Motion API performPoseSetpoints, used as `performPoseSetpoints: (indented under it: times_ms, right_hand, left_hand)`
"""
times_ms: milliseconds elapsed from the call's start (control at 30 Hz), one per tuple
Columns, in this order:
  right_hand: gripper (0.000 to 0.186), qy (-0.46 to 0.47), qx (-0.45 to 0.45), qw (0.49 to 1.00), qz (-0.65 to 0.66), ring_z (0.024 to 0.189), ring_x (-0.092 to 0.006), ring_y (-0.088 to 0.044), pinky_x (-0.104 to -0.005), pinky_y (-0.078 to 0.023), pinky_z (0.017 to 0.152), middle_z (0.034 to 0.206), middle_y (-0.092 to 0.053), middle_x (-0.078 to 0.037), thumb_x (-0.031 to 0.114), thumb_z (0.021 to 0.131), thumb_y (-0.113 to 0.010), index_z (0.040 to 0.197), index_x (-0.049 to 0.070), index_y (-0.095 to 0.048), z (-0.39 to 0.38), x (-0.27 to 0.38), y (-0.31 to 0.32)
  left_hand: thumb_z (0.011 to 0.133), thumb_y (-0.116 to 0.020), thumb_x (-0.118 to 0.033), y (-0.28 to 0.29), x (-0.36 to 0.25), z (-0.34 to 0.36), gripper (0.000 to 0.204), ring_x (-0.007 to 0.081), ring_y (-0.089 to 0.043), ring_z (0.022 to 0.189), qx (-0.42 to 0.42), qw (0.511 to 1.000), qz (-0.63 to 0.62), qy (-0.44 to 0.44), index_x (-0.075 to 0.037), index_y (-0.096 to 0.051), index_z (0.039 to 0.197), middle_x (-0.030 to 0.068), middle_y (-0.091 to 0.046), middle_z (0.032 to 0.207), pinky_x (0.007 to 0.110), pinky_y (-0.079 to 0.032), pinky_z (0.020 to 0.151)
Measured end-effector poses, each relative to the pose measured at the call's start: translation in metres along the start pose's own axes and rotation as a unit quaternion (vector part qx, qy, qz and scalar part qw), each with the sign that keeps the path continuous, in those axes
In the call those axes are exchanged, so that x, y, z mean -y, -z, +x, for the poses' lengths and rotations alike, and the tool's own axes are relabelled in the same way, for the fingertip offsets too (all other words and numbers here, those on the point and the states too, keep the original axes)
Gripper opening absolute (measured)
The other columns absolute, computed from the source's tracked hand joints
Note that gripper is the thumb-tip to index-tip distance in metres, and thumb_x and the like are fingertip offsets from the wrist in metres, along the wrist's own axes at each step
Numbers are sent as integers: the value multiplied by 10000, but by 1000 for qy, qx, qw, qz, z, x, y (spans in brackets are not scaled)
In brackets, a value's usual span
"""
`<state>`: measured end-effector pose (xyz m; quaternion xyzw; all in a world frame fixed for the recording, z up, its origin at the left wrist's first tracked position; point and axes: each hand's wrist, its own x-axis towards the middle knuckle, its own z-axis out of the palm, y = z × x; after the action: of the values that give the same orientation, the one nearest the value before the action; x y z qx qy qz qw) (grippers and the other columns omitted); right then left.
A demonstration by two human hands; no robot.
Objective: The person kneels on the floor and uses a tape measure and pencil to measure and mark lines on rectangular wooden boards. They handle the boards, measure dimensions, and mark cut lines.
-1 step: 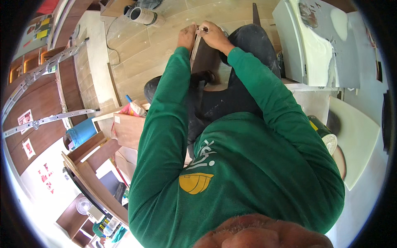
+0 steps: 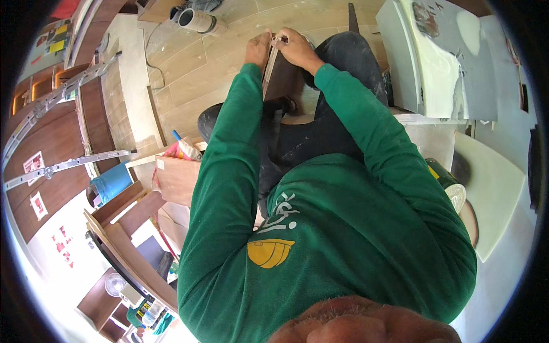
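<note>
A long brown board (image 2: 283,81) with a pale edge stands between my bent legs, running away from me. My left hand (image 2: 258,49) is closed at its far end, fingers wrapped against the left side of the edge. Just beside it, my right hand (image 2: 298,50) is closed too, with thumb and forefinger pinched together over the same end. Whatever lies in that pinch is too small to make out. The two hands almost touch each other.
A white cylindrical container (image 2: 194,20) lies on the wood-look floor beyond my left hand. An aluminium ladder (image 2: 80,160) is at the left, near a wooden box (image 2: 176,178) with bags. On the right are a pale cabinet (image 2: 398,63) and a dark green can (image 2: 449,186).
</note>
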<state>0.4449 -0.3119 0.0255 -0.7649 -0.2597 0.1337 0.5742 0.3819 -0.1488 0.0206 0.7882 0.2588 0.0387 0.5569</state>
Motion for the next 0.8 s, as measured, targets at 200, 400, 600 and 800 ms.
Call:
performPoseSetpoints:
  times_ms: [200,400,600,800]
  right_hand:
    - [334,-58,-70,996,7,986,-443,-717,-509,-546,855,997,-730,-274,311,921,-798,1030,12,-698,-22,-2,17]
    - [380,-58,-80,995,-4,1047,-490,-698,-533,-550,894,1107,-728,-290,333,941,-800,1082,-2,-687,-35,10,14]
    - [763,-126,25,991,-21,1166,-494,-689,-540,-557,995,1227,-680,-393,544,1008,-660,1341,-136,-577,-40,13,6]
    - [974,-185,70,964,-178,1412,-419,-530,-448,-431,1176,1527,-508,-317,519,926,-760,1545,-121,-363,-24,-37,29]
  left_hand:
    - [1095,-547,-402,-26,-20,-10,522,261,-715,1040,39,995,6,-94,67,-770,1139,189,-794,1098,378,-518,973]
    - [1106,-538,-460,-23,-6,-16,533,280,-706,1095,45,995,-75,-37,1,-786,1208,153,-786,1174,400,-518,1005]
    - [1108,-478,-560,4,3,-58,705,327,-553,1404,72,976,-190,76,-26,-521,1567,162,-529,1590,545,-489,1104]
    - [1112,-514,-520,-15,0,-159,627,298,-641,1311,418,905,-63,54,-41,-574,1512,187,-663,1426,447,-512,1125]
